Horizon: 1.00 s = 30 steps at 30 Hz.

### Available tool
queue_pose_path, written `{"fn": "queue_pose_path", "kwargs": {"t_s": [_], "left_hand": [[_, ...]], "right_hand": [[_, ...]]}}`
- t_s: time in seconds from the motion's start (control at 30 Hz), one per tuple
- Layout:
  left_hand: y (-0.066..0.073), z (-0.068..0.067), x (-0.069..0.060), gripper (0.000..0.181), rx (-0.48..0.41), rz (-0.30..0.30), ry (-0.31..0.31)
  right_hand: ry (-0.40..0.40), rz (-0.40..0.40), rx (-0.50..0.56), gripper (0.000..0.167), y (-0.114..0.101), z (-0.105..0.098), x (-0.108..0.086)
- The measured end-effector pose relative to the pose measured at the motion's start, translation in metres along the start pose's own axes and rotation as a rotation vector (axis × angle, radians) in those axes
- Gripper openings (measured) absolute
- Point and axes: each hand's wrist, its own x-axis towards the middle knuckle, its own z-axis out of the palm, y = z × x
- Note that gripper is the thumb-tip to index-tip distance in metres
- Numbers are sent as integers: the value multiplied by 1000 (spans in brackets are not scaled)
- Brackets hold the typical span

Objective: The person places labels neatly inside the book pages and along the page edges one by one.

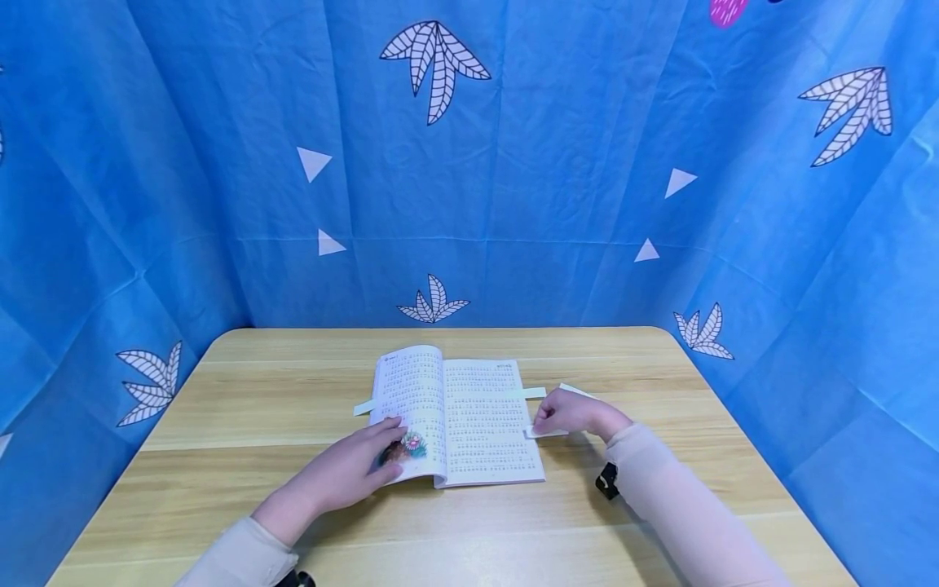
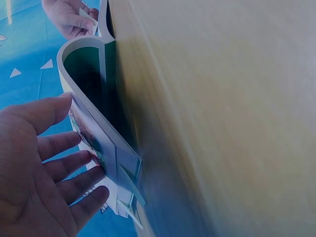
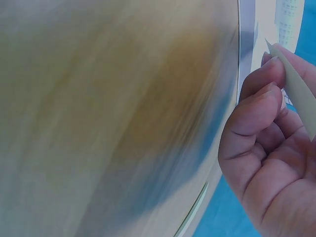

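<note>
An open book (image 1: 484, 444) lies on the wooden table, its left side thick and bowed up, with a colored picture low on that page. My left hand (image 1: 345, 469) rests its spread, fairly straight fingers on the lower left page; the left wrist view shows the fingertips against the curved pages. At the book's right edge, my right hand (image 1: 575, 412) pinches a pale paper strip (image 3: 297, 91) between thumb and curled fingers. The strip's end reaches onto the right page in the head view. The thumb is partly hidden behind the strip in the right wrist view.
One paper strip (image 1: 535, 393) sticks out from the right page, another (image 1: 364, 407) from the left side. A further strip (image 1: 577, 391) lies on the table (image 1: 271, 408) just beyond my right hand. A blue patterned curtain (image 1: 513, 163) encloses the table's back and sides.
</note>
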Motion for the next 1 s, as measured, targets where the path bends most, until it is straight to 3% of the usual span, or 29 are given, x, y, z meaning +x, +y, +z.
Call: {"fn": "queue_pose_path", "kwargs": {"t_s": [0.43,1.0], "left_hand": [[1,0,-1,57,-1,-2,3],[1,0,-1,57,-2,4,8]], "right_hand": [[-4,2,-68,13,-2,3,2],[-9,6,-55,16,-8,11,6]]}}
